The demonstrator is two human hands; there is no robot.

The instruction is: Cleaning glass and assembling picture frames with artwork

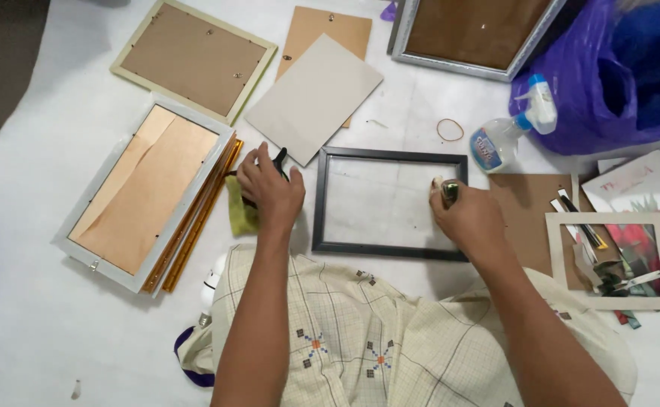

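1. Curled around a dark-handled tool, the left hand sits at the left edge of the black picture frame, with a yellow-green cloth tucked under the palm; what kind of tool it is cannot be told.
2. At the frame's right rail, the right hand pinches a small dark object between its fingertips, too small to identify.
3. Lying flat on the white floor covering directly before the person's lap, the frame sits between both hands, seemingly so that each can reach a side.
4. Just left lies a white frame, back up, beside gold moulding strips.
5. A grey backing board lies just beyond the black frame; a spray bottle, rubber band and cream mat crowd the right side.
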